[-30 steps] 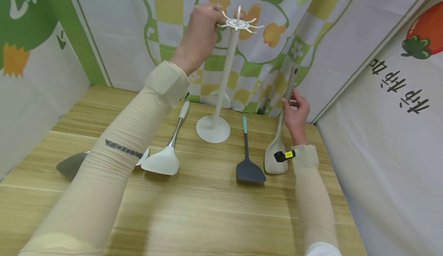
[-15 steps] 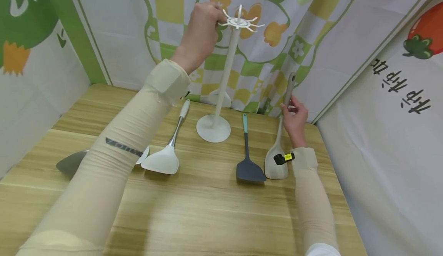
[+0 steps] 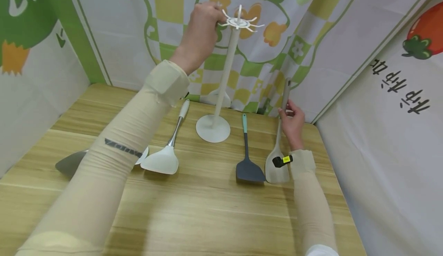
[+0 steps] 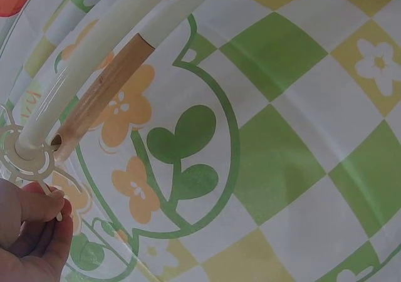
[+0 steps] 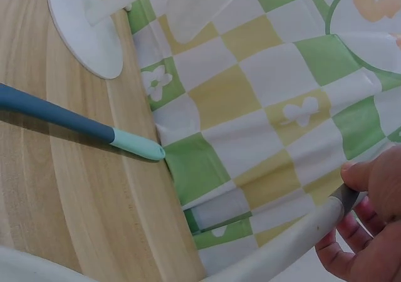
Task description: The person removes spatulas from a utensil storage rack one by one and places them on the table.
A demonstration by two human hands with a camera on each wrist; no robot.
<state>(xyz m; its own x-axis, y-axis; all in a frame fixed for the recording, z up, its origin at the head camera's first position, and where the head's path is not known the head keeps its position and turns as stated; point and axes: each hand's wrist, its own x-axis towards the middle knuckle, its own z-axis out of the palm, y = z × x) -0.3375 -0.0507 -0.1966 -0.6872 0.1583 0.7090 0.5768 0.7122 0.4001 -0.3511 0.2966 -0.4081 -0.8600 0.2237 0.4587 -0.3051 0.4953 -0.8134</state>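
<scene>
My left hand (image 3: 204,25) pinches a hook at the top of the white utensil rack (image 3: 226,69). In the left wrist view, thumb and finger close on that hook. A utensil with a wooden handle (image 4: 103,91) hangs alongside the pole; its white head (image 3: 225,101) shows behind the pole in the head view. My right hand (image 3: 293,121) pinches the grey grip of a beige spatula (image 3: 277,173), handle raised and tilted back toward the curtain, blade low over the table. Beside it lies a dark grey turner (image 3: 250,170) with a mint handle end.
A white turner (image 3: 162,161) with a metal shank lies left of the rack's round base. Farther left, a grey utensil head (image 3: 72,163) is partly hidden by my left sleeve. The checkered curtain (image 3: 169,9) hangs along the wooden table's (image 3: 194,209) back edge.
My right hand has lowered and drawn the beige spatula toward me and slightly left, and its blade has slid nearer along the table. My left hand stays on the rack's hook.
</scene>
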